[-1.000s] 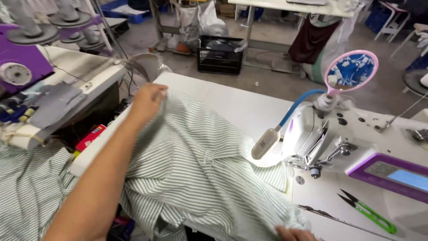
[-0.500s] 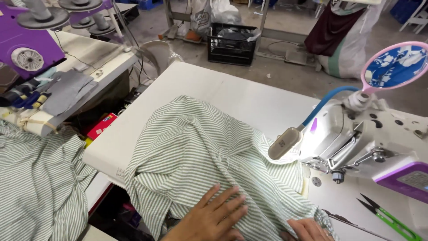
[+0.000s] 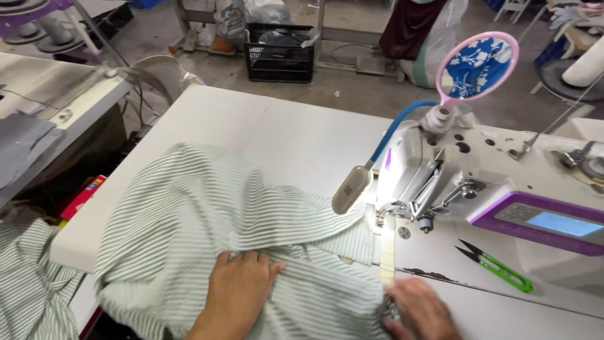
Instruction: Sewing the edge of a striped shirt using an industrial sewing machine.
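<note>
Here we find the green-and-white striped fabric spread over the near left part of the white sewing table, bunched in loose folds, one edge drooping off the near left side of the table and its right edge lying close beside the needle area of the sewing machine. Our left hand lies flat on the cloth, fingers spread and pressing down rather than pinching, so it grasps nothing. Our right hand sits at the near edge by the cloth's right border, blurred; we cannot tell whether its fingers pinch the hem or only rest on it. Just right of it, a pair of green-handled thread snips lies on the machine bed, blades apart. A small lamp on a blue gooseneck hangs over the cloth, and a pink-rimmed round mirror stands behind the machine. Farther off we see a black crate on the floor, and more striped cloth hangs at the near left. As we judge it, the weight of the overhanging fabric could drag the piece leftward, and a fold under the flat palm could be caught doubled by the needle; fingers so near the needle are also at risk.
</note>
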